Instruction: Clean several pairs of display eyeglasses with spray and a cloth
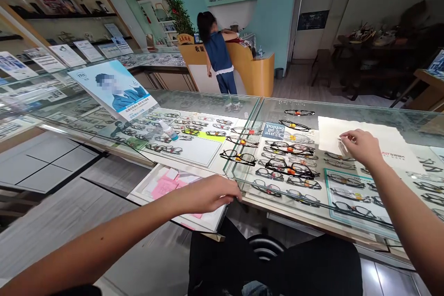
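My right hand [362, 145] is over a cream sheet with red print [367, 132] on the glass counter. Its thumb and fingers are drawn together at the sheet's left part; anything between them is too small to make out. At the counter's front edge, above an open drawer [138, 189], my left hand [215, 192] rests palm down. Its fingers bend loosely and the thumb hangs apart, with nothing seen in it. Between the hands are several black-framed eyeglasses [292, 168], some with orange tags. Pink paper slips [164, 188] lie in the drawer.
A small spray bottle [169, 130] and an upright blue-and-white display card [114, 88] stand on the counter at left. More eyeglasses fill the glass case [350, 180]. Beyond, a person [218, 55] leans at a curved wooden desk [262, 74]. My legs are under the counter.
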Demonstrator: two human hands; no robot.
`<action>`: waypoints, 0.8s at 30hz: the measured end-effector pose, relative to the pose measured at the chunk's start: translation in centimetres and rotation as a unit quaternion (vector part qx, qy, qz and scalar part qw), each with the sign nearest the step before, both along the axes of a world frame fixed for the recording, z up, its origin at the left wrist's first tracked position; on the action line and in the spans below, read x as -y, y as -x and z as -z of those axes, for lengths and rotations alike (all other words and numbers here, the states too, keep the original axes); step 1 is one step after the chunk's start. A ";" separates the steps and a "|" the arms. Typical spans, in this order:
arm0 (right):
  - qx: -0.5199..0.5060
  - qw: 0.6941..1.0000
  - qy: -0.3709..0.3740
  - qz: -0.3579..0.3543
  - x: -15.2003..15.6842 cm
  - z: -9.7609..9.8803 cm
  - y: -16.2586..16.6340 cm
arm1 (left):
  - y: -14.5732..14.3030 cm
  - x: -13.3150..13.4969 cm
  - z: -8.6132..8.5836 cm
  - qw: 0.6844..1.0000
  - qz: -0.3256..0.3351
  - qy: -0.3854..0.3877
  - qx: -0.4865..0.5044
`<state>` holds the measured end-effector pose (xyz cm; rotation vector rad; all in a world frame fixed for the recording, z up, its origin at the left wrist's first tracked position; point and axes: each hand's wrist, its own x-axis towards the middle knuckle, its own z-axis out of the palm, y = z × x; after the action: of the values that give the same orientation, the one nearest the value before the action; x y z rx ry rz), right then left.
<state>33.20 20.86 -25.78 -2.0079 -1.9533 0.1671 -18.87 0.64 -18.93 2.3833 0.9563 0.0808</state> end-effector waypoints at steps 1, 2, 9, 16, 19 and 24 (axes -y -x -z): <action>0.004 1.000 0.007 0.003 0.0 0.0 0.0 | 0.9 0.4 0.7 1.000 -0.011 0.016 -0.014; 0.008 1.000 0.012 0.008 0.1 0.0 0.1 | 1.9 0.5 1.3 0.999 -0.025 0.029 -0.026; 0.017 0.999 0.010 0.028 -0.2 0.4 0.0 | 7.1 -2.5 5.9 0.982 -0.134 0.086 -0.103; 0.005 0.999 0.007 0.038 -0.5 0.6 -0.4 | 9.7 -4.1 11.7 0.983 -0.125 0.003 -0.132; -0.004 0.999 -0.011 0.034 -0.7 0.9 -0.5 | 11.2 -6.9 14.0 0.965 -0.174 -0.053 -0.190; -0.005 0.999 -0.029 0.036 -0.8 1.2 -0.8 | 12.6 -13.0 16.4 0.943 -0.232 -0.104 -0.214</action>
<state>34.01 21.69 -26.98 -2.0331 -1.8552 0.1023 -31.42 13.67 -35.33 2.3562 1.7861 -0.1766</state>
